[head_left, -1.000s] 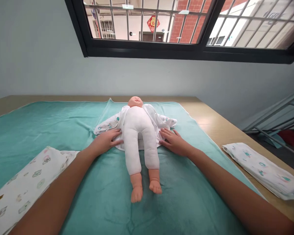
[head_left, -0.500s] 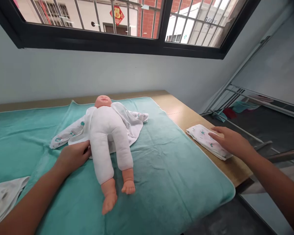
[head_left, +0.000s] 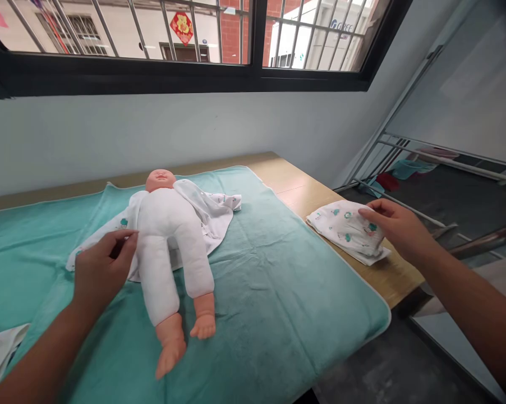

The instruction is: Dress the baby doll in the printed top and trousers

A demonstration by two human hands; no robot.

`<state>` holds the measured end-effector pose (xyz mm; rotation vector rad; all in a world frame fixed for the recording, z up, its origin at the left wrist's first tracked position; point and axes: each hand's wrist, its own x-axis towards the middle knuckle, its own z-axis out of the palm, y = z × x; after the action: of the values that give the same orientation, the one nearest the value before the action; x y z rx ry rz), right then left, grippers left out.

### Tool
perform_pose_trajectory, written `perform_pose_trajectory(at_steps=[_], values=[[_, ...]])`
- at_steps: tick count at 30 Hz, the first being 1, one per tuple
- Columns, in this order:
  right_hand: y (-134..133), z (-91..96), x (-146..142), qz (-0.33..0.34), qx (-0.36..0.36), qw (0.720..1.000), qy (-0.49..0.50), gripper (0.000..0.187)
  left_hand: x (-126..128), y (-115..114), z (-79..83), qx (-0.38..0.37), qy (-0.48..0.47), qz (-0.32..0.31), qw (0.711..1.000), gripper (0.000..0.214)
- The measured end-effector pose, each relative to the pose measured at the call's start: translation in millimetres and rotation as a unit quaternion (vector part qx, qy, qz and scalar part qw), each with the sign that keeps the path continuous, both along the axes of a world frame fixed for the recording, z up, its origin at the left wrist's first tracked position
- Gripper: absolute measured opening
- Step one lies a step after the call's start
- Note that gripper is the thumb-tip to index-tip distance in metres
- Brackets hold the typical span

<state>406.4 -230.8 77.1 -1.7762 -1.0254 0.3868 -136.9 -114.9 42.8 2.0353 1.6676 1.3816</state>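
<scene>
The right hand [head_left: 398, 230] is closed on the folded cloth [head_left: 345, 227], part-raised off the table [head_left: 295, 191]; the left hand [head_left: 99, 269] is curled narrow, grip indeterminable; the doll [head_left: 169, 241] lies just right of it, its garment [head_left: 213, 216] open, judged not yet fastened.

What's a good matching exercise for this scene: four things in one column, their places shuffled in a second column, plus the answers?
Things:
1. doll
2. folded cloth
3. left hand
4. teal towel

Places:
A. spread over the table
B. on bare wood, gripped by the right hand
C. beside the doll's hip, at the white garment's edge
D. on its back on the white garment

Pairs: 1-D, 2-B, 3-C, 4-A
</scene>
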Motion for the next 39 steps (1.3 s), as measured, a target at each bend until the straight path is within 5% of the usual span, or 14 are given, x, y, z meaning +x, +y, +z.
perform_pose_trajectory(at_steps=[2,4,6,9,10,12,15,19,22,27,31,34,39], values=[[9.7,13.7,-13.9,0.042,0.013,0.992,0.117,0.017,34.6,-13.7,18.0,-0.063,-0.048,-0.014,0.997,0.027],[22.0,26.8,-29.7,0.074,0.042,0.975,0.207,0.014,77.4,-29.6,29.8,-0.183,-0.121,-0.108,0.97,0.031],[33.8,39.0,-47.8,0.1,0.073,0.956,0.265,0.011,122.3,-45.5,34.0,-0.331,-0.2,-0.255,0.886,0.042],[43.2,54.4,-79.3,0.147,0.1,0.932,0.316,0.008,178.7,-62.5,33.3,-0.485,-0.32,-0.403,0.707,0.061],[43.6,58.6,-90.7,0.168,0.105,0.925,0.323,0.008,192.0,-65.6,33.5,-0.502,-0.346,-0.42,0.672,0.065],[41.3,65.2,-113.7,0.212,0.114,0.912,0.332,0.008,210.0,-69.6,35.6,-0.496,-0.37,-0.447,0.646,0.066],[36.2,70.8,-147.1,0.255,0.111,0.888,0.365,0.012,223.4,-77.6,38.4,-0.461,-0.361,-0.426,0.69,0.065],[39.9,70.9,-183.5,0.26,0.134,0.853,0.433,0.014,236.7,-93.4,29.2,-0.327,-0.346,-0.316,0.821,0.103],[49.9,70.9,-204.0,0.271,0.157,0.835,0.452,0.011,239.0,-91.8,21.6,-0.237,-0.325,-0.243,0.883,0.084],[65.1,79.9,-225.3,0.293,0.171,0.815,0.469,0.012,196.9,-63.7,33.5,-0.212,-0.242,-0.144,0.936,0.022],[78.1,79.0,-233.8,0.336,0.146,0.816,0.446,0.009,135.6,-46.5,57.4,-0.145,-0.18,-0.08,0.97,0.019],[93.9,70.0,-243.9,0.322,0.123,0.844,0.411,0.008,93.1,-34.4,77.3,-0.097,-0.144,-0.055,0.983,0.019],[135.6,75.8,-270.6,0.334,0.073,0.859,0.381,0.012,46.1,-0.9,114.7,-0.074,-0.127,0.001,0.989,0.019]])
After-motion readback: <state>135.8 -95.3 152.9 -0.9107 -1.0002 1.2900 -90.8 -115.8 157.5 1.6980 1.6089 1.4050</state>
